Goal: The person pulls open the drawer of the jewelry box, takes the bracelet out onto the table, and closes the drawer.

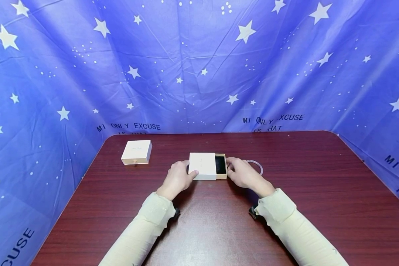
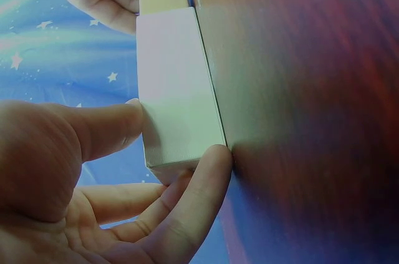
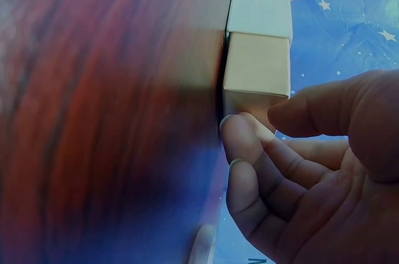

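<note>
A white sliding gift box (image 1: 202,164) lies on the table, its tan inner drawer (image 1: 221,176) partly out to the right. Black lining (image 1: 220,164) shows inside the drawer. My left hand (image 1: 177,178) grips the outer sleeve at its left end, thumb on the top and fingers around the end in the left wrist view. At the drawer's right end, my right hand (image 1: 243,173) holds on with curled fingers. In the right wrist view its thumb (image 3: 305,113) touches the top edge of the drawer's end, with the fingertips against the end face.
A second white box (image 1: 136,151), closed, sits at the back left of the dark red wooden table (image 1: 199,229). Behind my right hand lies a pale, translucent ring (image 1: 260,167). A blue star-patterned curtain (image 1: 186,55) borders the table's back and sides.
</note>
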Tool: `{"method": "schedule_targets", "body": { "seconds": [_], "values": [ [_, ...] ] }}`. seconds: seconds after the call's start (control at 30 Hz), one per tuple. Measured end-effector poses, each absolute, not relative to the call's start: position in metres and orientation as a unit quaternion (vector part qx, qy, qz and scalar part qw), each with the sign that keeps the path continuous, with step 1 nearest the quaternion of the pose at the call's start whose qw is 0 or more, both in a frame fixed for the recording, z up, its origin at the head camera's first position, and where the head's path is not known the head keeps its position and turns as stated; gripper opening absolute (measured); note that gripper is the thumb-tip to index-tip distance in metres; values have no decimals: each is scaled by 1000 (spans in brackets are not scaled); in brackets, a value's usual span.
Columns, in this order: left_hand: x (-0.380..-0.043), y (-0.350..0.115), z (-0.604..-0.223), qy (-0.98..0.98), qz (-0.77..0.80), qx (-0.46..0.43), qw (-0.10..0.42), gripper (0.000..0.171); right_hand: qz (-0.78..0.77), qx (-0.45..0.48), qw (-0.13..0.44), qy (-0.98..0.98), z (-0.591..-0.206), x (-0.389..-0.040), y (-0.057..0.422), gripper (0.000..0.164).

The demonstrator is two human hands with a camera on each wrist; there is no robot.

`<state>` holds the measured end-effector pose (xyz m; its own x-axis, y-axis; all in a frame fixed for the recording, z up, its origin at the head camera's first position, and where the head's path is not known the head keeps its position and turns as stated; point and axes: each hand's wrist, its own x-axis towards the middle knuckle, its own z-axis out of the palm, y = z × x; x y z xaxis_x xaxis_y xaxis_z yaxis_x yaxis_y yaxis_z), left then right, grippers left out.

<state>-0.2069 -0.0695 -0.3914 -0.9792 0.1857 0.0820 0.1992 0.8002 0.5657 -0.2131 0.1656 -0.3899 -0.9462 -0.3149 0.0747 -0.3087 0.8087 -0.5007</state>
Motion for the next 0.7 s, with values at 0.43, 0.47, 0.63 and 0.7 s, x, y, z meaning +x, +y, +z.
{"method": "schedule_targets", "body": {
  "seconds": [0.43,0.47,0.63,0.7],
  "values": [
    [-207,-69,-392,-948,-302,-101,10,49,-266,-160,10,950,-390,-211,163,31],
    [-207,-69,-392,-948,-302,-101,10,50,-266,-162,9,950,-390,-211,163,32],
    [-207,-70,-391,-948,-301,-101,12,50,-273,-165,6,948,-390,-211,162,31],
    [-207,-69,-392,-948,-301,-100,12,50,-274,-166,5,947,-391,-211,162,32]
  ]
}}
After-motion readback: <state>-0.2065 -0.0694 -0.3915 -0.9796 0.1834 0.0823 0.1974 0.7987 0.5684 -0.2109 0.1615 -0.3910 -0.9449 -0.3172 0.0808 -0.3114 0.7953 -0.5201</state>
